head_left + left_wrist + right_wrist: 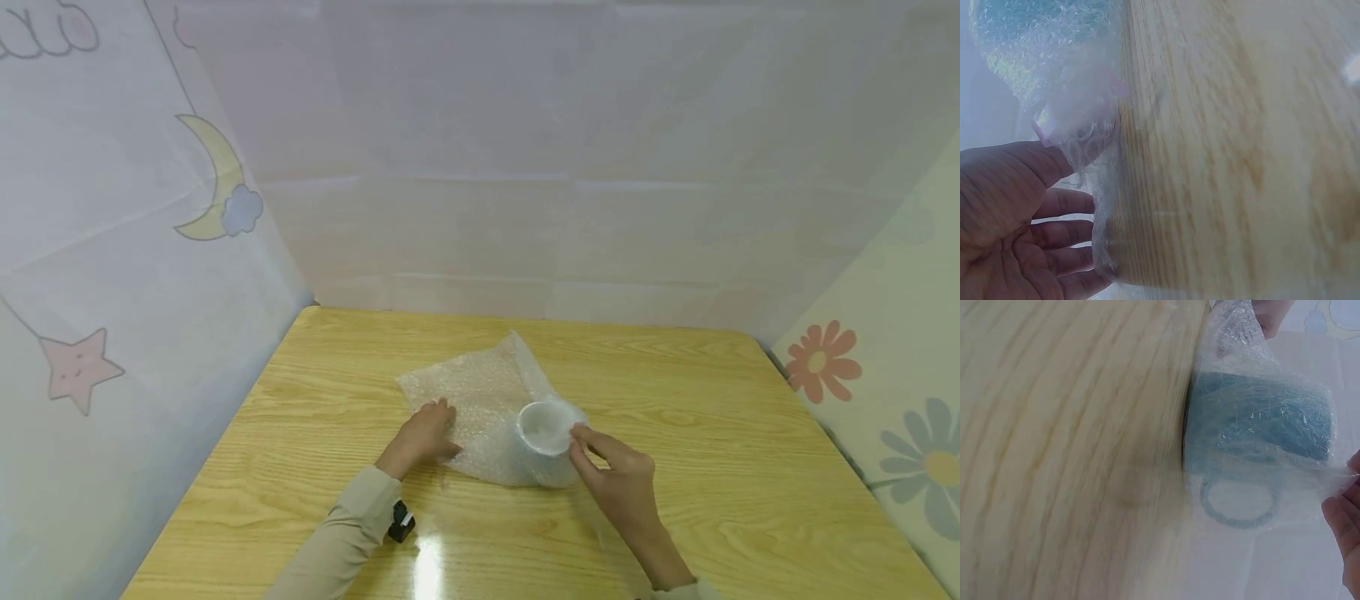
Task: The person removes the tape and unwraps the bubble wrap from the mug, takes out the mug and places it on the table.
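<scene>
A blue mug [1266, 415] with a white inside stands upright on the table, its opening upward and its ring handle [1239, 522] showing through clear bubble wrap [480, 383]. The wrap goes around the mug, and a loose sheet of it spreads left and back. With thumb and fingertips, my right hand [618, 479] pinches an edge of the wrap at the right of the mug's rim. My left hand [423, 435] rests at the sheet's left edge, thumb and fingers extended and spread against it, as the left wrist view [1029, 237] also shows.
The wood-grain table [315, 433] extends around the wrap on all sides. Printed cloth walls with a moon [225, 167] and flowers [823, 361] stand behind it and at both sides. A small black device [401, 522] sits by the left wrist.
</scene>
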### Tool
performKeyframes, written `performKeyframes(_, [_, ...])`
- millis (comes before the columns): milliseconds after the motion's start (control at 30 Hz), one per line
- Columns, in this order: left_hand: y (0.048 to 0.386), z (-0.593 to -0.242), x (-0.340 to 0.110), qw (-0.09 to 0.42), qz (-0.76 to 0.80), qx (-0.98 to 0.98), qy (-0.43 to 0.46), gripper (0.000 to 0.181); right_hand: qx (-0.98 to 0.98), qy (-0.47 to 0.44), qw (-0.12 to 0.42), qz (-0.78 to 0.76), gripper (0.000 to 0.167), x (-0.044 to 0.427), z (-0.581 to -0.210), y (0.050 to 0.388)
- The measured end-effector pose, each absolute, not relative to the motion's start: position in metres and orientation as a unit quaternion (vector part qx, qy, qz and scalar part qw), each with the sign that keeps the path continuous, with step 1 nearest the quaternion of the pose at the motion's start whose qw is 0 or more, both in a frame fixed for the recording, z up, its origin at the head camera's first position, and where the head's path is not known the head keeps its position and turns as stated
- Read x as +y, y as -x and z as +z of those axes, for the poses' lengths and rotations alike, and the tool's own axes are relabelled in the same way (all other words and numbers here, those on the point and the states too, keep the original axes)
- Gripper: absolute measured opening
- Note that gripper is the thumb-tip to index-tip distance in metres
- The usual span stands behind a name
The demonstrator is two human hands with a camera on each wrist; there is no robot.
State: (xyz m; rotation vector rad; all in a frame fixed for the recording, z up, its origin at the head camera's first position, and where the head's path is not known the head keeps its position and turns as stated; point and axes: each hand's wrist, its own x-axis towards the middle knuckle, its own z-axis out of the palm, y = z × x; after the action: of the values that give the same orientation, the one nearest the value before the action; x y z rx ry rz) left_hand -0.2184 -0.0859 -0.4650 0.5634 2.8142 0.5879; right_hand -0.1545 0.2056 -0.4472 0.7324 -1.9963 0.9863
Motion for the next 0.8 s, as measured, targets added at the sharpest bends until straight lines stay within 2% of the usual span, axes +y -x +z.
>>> performKeyframes(133, [0.218,-0.464,-0.085,0.105,0.2,0.955,-0.194,0.059,-0.798,-0.294,0.371,0.373,0.011,0.208,-0.446,0.155])
performKeyframes(333, [0.219,-0.463,-0.086,0.113,0.205,0.955,-0.183,0.063,-0.827,-0.373,0.344,0.241,0.042,0.21,-0.438,0.161])
performKeyframes(467, [0.219,-0.464,-0.086,0.115,0.207,0.954,-0.184,0.064,-0.816,-0.433,0.345,0.167,0.043,0.208,-0.424,0.168])
performKeyframes(600, [0.218,-0.466,-0.085,0.115,0.212,0.953,-0.182,0.064,-0.822,-0.464,0.311,0.113,0.015,0.206,-0.414,0.171])
performKeyframes(633, [0.217,-0.466,-0.085,0.116,0.213,0.953,-0.18,0.065,-0.826,-0.466,0.3,0.102,0.018,0.205,-0.413,0.171])
performKeyframes(700, [0.217,-0.466,-0.086,0.116,0.214,0.953,-0.179,0.065,-0.829,-0.47,0.291,0.088,0.033,0.205,-0.411,0.171])
performKeyframes(800, [0.217,-0.466,-0.086,0.113,0.211,0.954,-0.18,0.066,-0.826,-0.476,0.291,0.082,0.031,0.204,-0.41,0.171])
